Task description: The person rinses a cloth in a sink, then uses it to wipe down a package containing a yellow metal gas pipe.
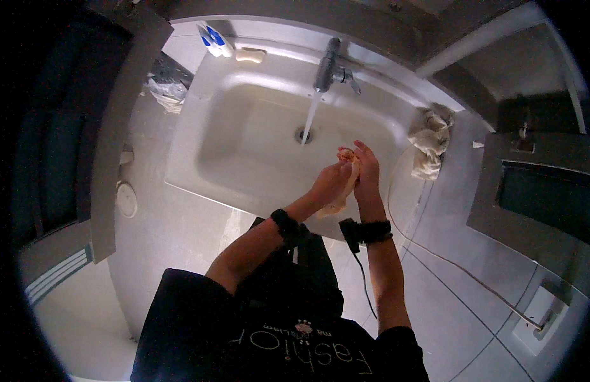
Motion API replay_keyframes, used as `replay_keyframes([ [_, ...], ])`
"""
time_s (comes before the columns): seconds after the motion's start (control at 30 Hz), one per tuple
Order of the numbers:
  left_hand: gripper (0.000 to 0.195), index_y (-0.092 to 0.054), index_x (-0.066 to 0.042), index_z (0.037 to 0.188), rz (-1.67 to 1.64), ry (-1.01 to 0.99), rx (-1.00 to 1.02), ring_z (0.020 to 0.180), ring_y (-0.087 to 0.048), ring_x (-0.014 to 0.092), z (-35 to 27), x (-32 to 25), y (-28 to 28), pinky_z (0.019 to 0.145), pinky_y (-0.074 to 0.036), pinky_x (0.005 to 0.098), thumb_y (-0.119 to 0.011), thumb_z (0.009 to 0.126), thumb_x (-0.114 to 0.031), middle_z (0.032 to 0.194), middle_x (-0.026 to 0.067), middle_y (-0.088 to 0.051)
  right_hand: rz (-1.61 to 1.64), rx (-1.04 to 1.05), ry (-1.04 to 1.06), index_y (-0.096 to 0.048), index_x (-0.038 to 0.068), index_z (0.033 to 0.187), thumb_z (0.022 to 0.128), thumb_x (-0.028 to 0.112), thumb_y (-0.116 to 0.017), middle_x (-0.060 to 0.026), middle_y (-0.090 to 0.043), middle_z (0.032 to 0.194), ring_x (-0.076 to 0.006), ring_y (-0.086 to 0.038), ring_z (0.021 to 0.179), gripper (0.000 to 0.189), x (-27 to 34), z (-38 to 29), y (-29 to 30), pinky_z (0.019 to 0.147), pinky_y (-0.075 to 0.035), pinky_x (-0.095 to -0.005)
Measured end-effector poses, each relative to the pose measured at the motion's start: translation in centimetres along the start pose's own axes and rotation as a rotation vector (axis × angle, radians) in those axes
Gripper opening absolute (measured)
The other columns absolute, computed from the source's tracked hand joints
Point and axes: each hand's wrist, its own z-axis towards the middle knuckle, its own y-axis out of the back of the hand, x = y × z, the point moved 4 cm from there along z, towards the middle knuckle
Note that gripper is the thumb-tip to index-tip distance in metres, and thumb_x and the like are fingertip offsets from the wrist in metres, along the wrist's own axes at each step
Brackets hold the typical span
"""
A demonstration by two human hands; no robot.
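Note:
Over the right part of a white sink basin [247, 157], both hands are together around a wet, orange-and-white cloth [351, 177]. My left hand [329, 182] closes on it from the left, and part of the cloth hangs down below toward the basin's front rim. My right hand [367, 164] presses on it from the other side, fingers pointing up. Water [311, 117] runs from a chrome faucet [326, 71] down to the drain [303, 135], left of the hands. Dark straps are around both wrists.
Two white-and-blue tubes [215, 40] and a bar of soap [250, 55] lie on the sink's back left ledge. A crumpled pale cloth [432, 143] lies at its right side. A thin cord [459, 264] runs to a wall socket [541, 317] at lower right.

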Motion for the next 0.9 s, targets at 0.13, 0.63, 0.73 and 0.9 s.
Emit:
replay_keyframes([
  [0.13,0.032,-0.046,0.001,0.105,-0.231,0.062,-0.132,0.083,-0.054,0.037,0.2,4.2,0.8,0.072,-0.044,0.0437,-0.05,0.076,-0.012,0.093,0.0192,-0.054,-0.339,0.069,0.267,-0.042,-0.001,0.117,0.087,0.014,-0.042,-0.0145,-0.05,0.114,-0.0175,-0.048,0.102,0.033,1.6,-4.0,-4.6,0.088,-0.037,-0.028],
  [0.63,0.039,-0.039,-0.006,0.119,-0.95,0.41,-0.077,0.09,-0.054,0.016,-1.7,3.8,6.6,0.077,-0.044,0.0285,-0.047,0.085,-0.023,0.103,0.0082,-0.054,-0.232,0.347,0.047,-0.052,-0.001,0.101,0.091,0.024,-0.039,-0.0104,-0.058,0.101,-0.0149,-0.053,0.091,0.029,2.4,1.9,-8.5,0.08,-0.043,-0.0257],
  [0.73,0.044,-0.039,-0.006,0.123,-0.969,0.359,-0.001,0.092,-0.053,0.014,-0.7,5.0,8.4,0.081,-0.042,0.0271,-0.05,0.084,-0.022,0.107,0.0057,-0.054,-0.327,0.399,0.117,-0.055,0.001,0.097,0.09,0.024,-0.043,-0.0065,-0.06,0.097,-0.0119,-0.053,0.086,0.027,2.2,2.9,-10.0,0.079,-0.042,-0.0258],
  [0.9,0.04,-0.047,-0.004,0.115,-0.978,0.272,-0.095,0.088,-0.054,0.014,1.3,6.1,11.1,0.078,-0.043,0.0271,-0.057,0.079,-0.018,0.105,0.0055,-0.055,-0.574,0.32,0.036,-0.051,0.003,0.102,0.086,0.02,-0.048,-0.0033,-0.057,0.097,-0.0134,-0.051,0.084,0.024,1.2,5.8,-9.4,0.078,-0.04,-0.0243],
])
